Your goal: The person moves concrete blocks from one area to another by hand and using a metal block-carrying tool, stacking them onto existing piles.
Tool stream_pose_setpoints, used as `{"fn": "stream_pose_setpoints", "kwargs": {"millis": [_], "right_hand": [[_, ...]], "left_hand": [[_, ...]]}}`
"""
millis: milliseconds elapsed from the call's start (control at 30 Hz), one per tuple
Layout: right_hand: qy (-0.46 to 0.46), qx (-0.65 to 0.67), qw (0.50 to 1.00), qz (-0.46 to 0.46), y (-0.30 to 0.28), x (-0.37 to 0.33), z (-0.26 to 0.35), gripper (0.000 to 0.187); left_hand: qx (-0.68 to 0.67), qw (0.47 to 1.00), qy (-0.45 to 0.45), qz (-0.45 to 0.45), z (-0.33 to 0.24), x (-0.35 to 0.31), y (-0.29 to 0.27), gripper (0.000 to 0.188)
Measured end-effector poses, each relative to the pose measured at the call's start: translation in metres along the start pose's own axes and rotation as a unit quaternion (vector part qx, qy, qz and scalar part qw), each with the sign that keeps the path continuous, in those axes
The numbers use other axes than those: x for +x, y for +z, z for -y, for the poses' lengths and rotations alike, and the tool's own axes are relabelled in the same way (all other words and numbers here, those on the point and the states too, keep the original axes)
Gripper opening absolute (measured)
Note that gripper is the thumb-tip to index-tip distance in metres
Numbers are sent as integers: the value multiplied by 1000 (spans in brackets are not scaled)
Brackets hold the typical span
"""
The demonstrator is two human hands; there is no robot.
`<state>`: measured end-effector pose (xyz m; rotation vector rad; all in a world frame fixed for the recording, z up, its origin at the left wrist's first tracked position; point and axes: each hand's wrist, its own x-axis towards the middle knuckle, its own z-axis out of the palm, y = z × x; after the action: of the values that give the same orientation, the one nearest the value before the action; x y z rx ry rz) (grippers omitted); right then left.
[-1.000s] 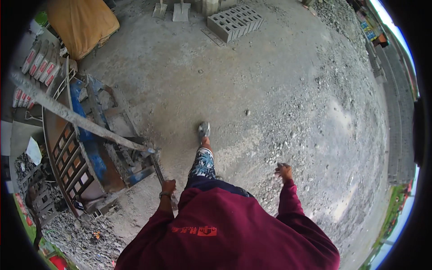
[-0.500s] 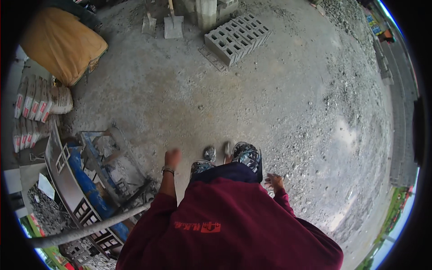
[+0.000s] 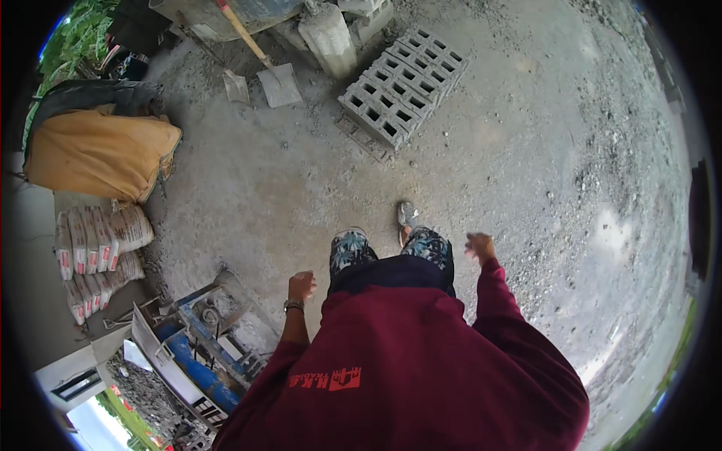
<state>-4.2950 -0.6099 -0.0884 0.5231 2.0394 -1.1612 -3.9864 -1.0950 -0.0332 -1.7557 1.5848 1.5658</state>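
Note:
My left hand, with a watch-like band on its wrist, hangs beside my left thigh. Its fingers are loosely curled and a little apart, and I see nothing in it. Forward of my right thigh, my right hand swings over the gravelly ground, empty, fingers bent but apart. Neither hand touches an object. Ahead on the concrete stands a block of grey hollow blocks set tightly together. One shoe shows below my patterned shorts; the other foot is hidden.
Two shovels, one with a wide blade and one with a smaller blade, lean near a concrete post. Stacked sacks and an orange-brown tarp line the left. A blue-framed machine stands near left. Gravel spreads at right.
My body has advanced, and the blocks and shovels appear lower in view. My right hand has swung forward and my left hand has dropped back. The view has tilted up and turned somewhat.

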Motion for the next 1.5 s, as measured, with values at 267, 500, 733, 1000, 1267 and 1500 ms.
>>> {"fn": "stream_pose_setpoints", "kwargs": {"millis": [267,500,733,1000,1267,1500], "right_hand": [[-125,1,992,-30,25,120,277,42],[-80,-26,996,-14,135,235,294,39],[-18,-153,985,-77,251,353,228,52],[118,127,983,-65,344,492,216,93],[211,137,952,-172,363,535,201,56],[223,72,950,-209,364,535,203,41]], "left_hand": [[117,993,-22,20,-152,90,5,35],[428,823,371,39,-300,321,6,37],[430,806,398,83,-511,484,173,53],[512,769,372,88,-569,660,289,93],[578,770,263,54,-563,707,339,79],[473,827,296,67,-551,709,334,38]]}}
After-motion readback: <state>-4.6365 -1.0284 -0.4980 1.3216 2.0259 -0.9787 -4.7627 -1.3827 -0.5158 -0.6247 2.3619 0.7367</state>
